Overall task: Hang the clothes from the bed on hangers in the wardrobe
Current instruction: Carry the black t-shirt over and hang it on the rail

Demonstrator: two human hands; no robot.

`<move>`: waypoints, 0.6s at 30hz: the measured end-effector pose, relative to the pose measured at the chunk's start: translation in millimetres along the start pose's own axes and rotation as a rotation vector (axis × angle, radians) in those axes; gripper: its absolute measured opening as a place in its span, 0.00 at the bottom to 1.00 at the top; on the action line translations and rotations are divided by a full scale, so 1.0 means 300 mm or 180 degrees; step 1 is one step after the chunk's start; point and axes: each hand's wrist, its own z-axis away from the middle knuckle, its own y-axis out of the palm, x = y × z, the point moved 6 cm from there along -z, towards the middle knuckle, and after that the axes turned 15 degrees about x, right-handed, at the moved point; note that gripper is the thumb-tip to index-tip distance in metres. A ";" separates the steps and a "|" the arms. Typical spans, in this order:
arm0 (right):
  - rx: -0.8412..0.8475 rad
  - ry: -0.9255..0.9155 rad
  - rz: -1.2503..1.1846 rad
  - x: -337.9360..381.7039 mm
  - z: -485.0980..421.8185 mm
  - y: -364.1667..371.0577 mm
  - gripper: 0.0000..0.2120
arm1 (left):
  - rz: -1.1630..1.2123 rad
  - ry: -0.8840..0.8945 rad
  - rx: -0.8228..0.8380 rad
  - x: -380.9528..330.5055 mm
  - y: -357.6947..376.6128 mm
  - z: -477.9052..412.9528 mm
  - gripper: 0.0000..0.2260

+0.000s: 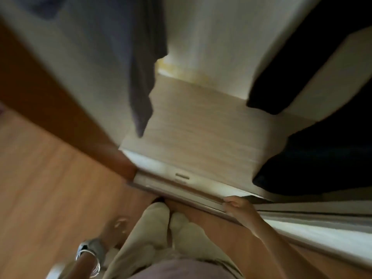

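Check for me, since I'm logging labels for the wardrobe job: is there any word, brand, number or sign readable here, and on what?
None: no writing shows on the wardrobe, the hanging clothes or the wristwatch, whose face is too blurred to read.

2 hands [238, 206] [117, 225], 1 grey hanging garment [141, 77], 2 dark hanging garments [281, 67] [322, 158], 1 wardrobe [201, 127]
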 end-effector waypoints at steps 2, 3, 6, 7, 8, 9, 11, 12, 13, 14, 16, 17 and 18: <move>0.0332 0.0044 0.0161 0.003 -0.014 0.055 0.04 | 0.0075 -0.0268 -0.0176 0.140 0.002 0.084 0.15; 0.0469 0.0090 0.0365 0.008 -0.020 0.085 0.03 | 0.0117 -0.0389 -0.0269 0.199 0.008 0.128 0.15; 0.0779 0.0296 0.0899 0.015 -0.054 0.187 0.07 | 0.0560 -0.0647 -0.0628 0.347 0.038 0.258 0.08; 0.0835 0.0323 0.1080 0.024 -0.067 0.221 0.08 | 0.0685 -0.0736 -0.0732 0.386 0.042 0.292 0.08; 0.0892 0.0324 0.1284 0.042 -0.082 0.258 0.08 | 0.0891 -0.0812 -0.0796 0.432 0.047 0.320 0.11; 0.0952 0.0339 0.1541 0.069 -0.093 0.294 0.06 | 0.1152 -0.0897 -0.0861 0.478 0.053 0.346 0.12; 0.1094 0.0418 0.1852 0.113 -0.112 0.355 0.02 | 0.1600 -0.1057 -0.0994 0.547 0.065 0.386 0.09; 0.1186 0.0462 0.2061 0.152 -0.134 0.409 0.03 | 0.1883 -0.1124 -0.1125 0.595 0.054 0.412 0.08; 0.1228 0.0487 0.2275 0.187 -0.151 0.446 0.04 | 0.2125 -0.1152 -0.1229 0.628 0.044 0.423 0.07; 0.1280 0.0494 0.2498 0.222 -0.177 0.483 0.05 | 0.2342 -0.1174 -0.1319 0.653 0.031 0.430 0.07; 0.1415 0.0508 0.2883 0.305 -0.225 0.576 0.04 | 0.2600 -0.1214 -0.1394 0.690 -0.022 0.437 0.07; 0.1462 0.0511 0.3030 0.348 -0.247 0.626 0.05 | 0.2681 -0.1225 -0.1452 0.704 -0.067 0.436 0.07; 0.1492 0.0484 0.3116 0.399 -0.269 0.684 0.07 | 0.2813 -0.1240 -0.1534 0.721 -0.117 0.433 0.08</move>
